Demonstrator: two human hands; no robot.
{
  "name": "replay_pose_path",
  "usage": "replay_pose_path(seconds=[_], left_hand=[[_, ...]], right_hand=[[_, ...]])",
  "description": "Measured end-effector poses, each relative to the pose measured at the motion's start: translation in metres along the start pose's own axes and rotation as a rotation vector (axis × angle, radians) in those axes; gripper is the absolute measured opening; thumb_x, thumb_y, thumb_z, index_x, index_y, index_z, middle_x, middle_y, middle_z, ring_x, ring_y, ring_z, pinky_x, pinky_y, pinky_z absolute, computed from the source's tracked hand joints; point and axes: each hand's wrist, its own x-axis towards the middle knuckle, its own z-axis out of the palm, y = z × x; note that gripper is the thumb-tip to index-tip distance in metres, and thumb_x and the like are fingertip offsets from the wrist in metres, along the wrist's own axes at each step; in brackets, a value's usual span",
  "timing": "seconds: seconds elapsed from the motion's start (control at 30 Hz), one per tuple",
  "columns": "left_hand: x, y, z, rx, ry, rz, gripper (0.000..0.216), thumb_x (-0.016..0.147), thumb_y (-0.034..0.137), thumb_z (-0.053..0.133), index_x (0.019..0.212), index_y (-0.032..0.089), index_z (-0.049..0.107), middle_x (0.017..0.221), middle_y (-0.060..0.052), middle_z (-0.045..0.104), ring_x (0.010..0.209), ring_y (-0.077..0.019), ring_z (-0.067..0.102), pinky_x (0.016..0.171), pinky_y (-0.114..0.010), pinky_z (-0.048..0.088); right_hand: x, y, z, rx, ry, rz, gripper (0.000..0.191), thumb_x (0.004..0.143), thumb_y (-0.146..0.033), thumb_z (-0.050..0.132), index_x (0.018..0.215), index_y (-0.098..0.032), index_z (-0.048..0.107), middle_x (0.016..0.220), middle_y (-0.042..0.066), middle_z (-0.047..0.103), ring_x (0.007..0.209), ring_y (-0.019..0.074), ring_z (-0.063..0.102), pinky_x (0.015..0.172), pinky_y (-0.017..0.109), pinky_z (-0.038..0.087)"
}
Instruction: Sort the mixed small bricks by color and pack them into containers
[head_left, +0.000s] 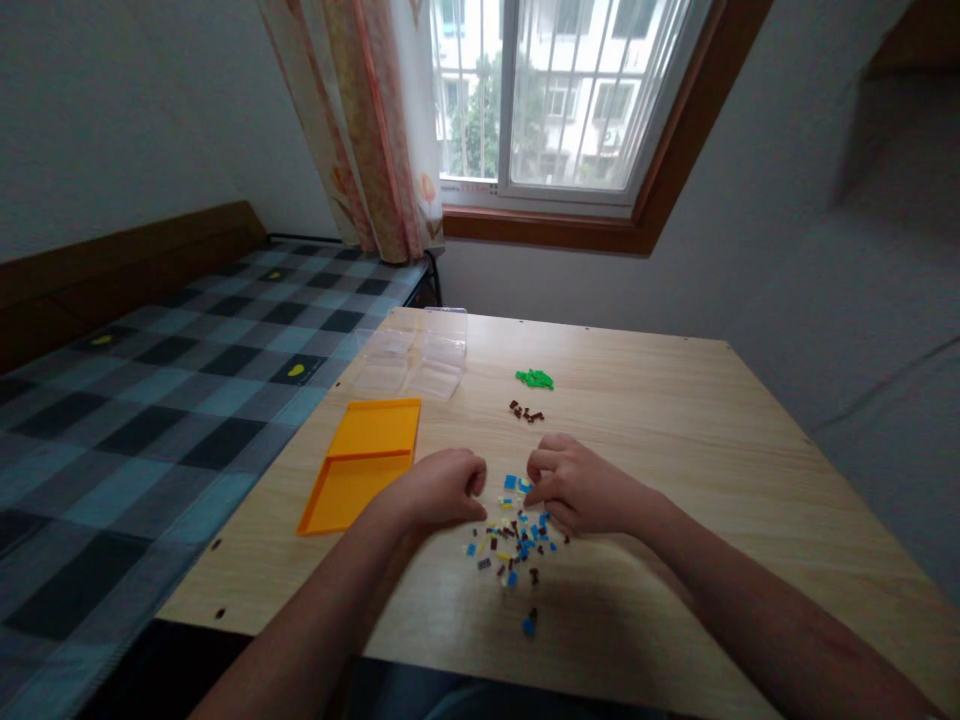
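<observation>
Loose toy building bricks [525, 538] in blue, dark brown and pale yellow lie in a scattered pile on the wooden table. At the pile's left edge is my left hand [448, 485], its fingers loosely curled and a gap showing between them and the thumb. From the right, my right hand [577, 488] reaches over the upper part of the pile. Its index fingertip is down beside a few blue bricks [511, 482], with the thumb apart from it. No brick can be seen in either hand. A single blue brick [529, 627] lies nearer to me, touching a dark piece.
Beyond my hands are a small brown brick group [527, 412] and a green brick heap [535, 379]. An orange two-part tray [375, 453] lies left, with a clear plastic divided box [409, 350] behind it. A checked bed [195, 400] adjoins the table's left side.
</observation>
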Motion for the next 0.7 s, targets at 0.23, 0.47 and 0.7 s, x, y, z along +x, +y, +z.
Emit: replay_pose_path(seconds=[0.23, 0.47, 0.7], left_hand=[[-0.002, -0.006, -0.001, -0.015, -0.058, 0.004, 0.018, 0.062, 0.025, 0.07, 0.074, 0.021, 0.058, 0.077, 0.003, 0.06, 0.07, -0.0148, 0.051, 0.056, -0.026, 0.03], [0.008, -0.013, -0.004, -0.016, 0.005, -0.081, 0.01, 0.066, 0.02, 0.061, 0.076, 0.02, 0.06, 0.077, 0.001, 0.064, 0.069, -0.0153, 0.052, 0.056, -0.026, 0.031], [0.039, -0.005, -0.003, 0.004, 0.179, -0.19, 0.013, 0.08, 0.029, 0.059, 0.084, 0.019, 0.066, 0.089, -0.007, 0.071, 0.078, -0.0189, 0.061, 0.061, -0.027, 0.036]], right_hand=[[0.0, -0.002, 0.007, 0.018, -0.05, -0.026, 0.028, 0.081, -0.016, 0.061, 0.099, -0.03, 0.078, 0.091, 0.004, 0.062, 0.089, 0.0182, 0.05, 0.085, 0.034, 0.033], [-0.005, 0.002, 0.008, 0.011, -0.025, 0.012, 0.031, 0.079, -0.015, 0.059, 0.097, -0.03, 0.078, 0.097, 0.005, 0.062, 0.092, 0.0183, 0.051, 0.087, 0.034, 0.035], [-0.019, 0.003, 0.002, -0.057, -0.033, 0.031, 0.03, 0.079, -0.015, 0.058, 0.097, -0.029, 0.077, 0.097, 0.006, 0.061, 0.091, 0.0188, 0.049, 0.086, 0.034, 0.035]])
